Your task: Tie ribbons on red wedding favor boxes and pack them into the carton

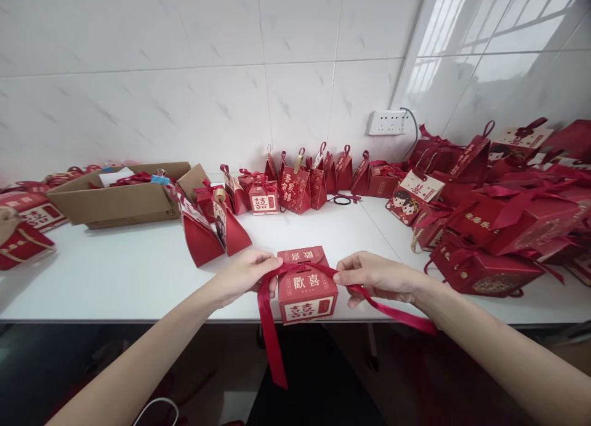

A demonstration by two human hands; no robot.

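A small red gift box [300, 293] with gold Chinese characters sits at the table's front edge. A dark red ribbon [271, 333] crosses its top, meeting in what looks like a knot at the middle. My left hand [253, 271] pinches the ribbon at the box's left side, and one tail hangs down past the table edge. On the right side my right hand [369, 277] pinches the other length, whose tail trails toward my right wrist. Some of the fingers behind the box and ribbon are hidden.
A cardboard tray [120, 207] with ribbons stands at the back left. Two triangular red boxes [201, 238] lie left of centre. Several small boxes line the wall below a power strip [391, 123]. A heap of red boxes [489, 266] fills the right side.
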